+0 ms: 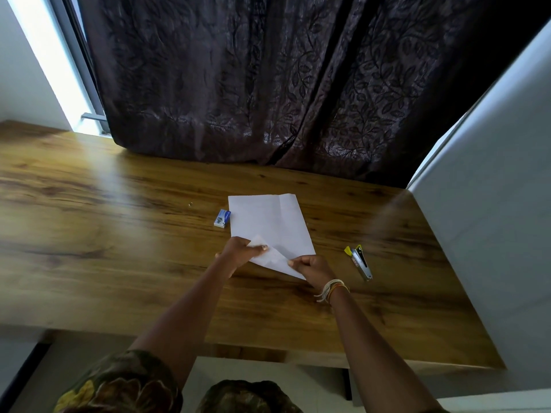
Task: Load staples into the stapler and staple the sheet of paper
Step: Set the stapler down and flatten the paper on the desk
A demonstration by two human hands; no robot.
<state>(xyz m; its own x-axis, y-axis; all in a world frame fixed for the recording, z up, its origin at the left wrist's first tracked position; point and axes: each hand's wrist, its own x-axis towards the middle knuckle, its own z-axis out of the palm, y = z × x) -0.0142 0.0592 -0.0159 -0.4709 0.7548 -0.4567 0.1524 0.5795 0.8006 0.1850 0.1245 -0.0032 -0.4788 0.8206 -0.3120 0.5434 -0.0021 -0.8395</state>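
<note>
The left hand (235,251) and right hand (310,266) each pinch the folded near corner of the creased white paper sheet (268,225) lying on the wooden table (119,234). A small blue-and-white staple box (222,218) touches the sheet's left edge. The opened yellow-and-metal stapler (359,262) lies well apart to the sheet's right.

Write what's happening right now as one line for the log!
left hand: pinches folded paper corner | right hand: pinches paper | stapler: on table, right of paper, untouched | staple box: left of paper

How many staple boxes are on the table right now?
1: the staple box lies just left of the sheet of paper, near its far-left corner. The stapler lies to the right.
</note>
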